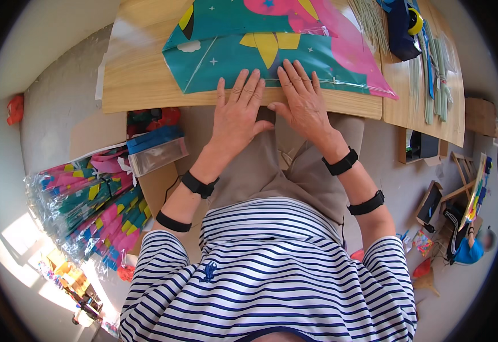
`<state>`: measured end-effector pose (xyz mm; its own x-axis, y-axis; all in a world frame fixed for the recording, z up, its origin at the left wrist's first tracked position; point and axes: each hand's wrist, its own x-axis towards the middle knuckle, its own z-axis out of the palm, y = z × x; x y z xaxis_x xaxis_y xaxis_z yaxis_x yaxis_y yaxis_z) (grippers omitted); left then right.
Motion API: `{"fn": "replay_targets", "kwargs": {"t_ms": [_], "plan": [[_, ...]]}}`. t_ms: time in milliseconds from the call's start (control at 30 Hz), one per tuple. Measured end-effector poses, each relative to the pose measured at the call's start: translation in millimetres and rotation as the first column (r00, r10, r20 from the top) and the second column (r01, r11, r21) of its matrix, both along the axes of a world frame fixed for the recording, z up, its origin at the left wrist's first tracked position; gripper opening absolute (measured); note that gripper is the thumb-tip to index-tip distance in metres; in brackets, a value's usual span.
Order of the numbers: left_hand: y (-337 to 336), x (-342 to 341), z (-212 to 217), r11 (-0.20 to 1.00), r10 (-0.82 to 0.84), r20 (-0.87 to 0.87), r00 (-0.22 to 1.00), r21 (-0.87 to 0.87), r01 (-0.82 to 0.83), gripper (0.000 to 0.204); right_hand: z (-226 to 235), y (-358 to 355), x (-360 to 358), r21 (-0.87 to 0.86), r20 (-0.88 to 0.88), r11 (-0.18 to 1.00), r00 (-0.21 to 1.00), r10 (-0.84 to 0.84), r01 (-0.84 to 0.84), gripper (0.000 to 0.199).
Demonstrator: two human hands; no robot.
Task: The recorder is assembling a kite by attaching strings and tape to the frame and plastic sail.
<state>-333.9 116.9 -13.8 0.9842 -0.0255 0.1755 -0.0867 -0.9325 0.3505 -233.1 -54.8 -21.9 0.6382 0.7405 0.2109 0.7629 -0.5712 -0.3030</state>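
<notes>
A kite-like printed sheet (pixel 312 65) in teal, pink and yellow lies folded on the wooden table (pixel 138 74). A glossy clear film seems to cover it, and a thin pale strip runs along its near edge. My left hand (pixel 235 117) rests at this edge, palm down, with fingers stretched and the thumb pointing inward. Beside it, my right hand (pixel 305 108) also lies flat, its fingertips on the sheet and its thumb out to the left. Neither hand grips anything. The palms hide a little of the table's front edge.
Thin pale sticks (pixel 369 23) and tied bundles of rods (pixel 440 85) lie on the table's right, near a dark blue pouch with a yellow ring (pixel 403 28). At lower left lie several colourful plastic-wrapped packs (pixel 98 199), beside a clear-and-blue box (pixel 158 149).
</notes>
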Motion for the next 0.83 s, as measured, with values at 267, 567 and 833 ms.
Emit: {"fn": "replay_targets", "kwargs": {"t_ms": [267, 567, 833], "plan": [[15, -7, -7, 0.99, 0.022, 0.043, 0.999, 0.139, -0.028, 0.093, -5, -6, -4, -0.057, 0.001, 0.998, 1.0, 0.009, -0.009, 0.083], [6, 6, 3, 0.997, 0.016, 0.103, 0.995, 0.074, -0.023, 0.091, -7, -5, -7, -0.034, -0.01, 0.999, 1.0, -0.014, 0.014, 0.09], [14, 12, -12, 0.983, -0.018, 0.05, 0.999, 0.185, 0.009, 0.091, -5, -5, -8, -0.031, -0.027, 0.999, 0.999, -0.017, 0.016, 0.092]]}}
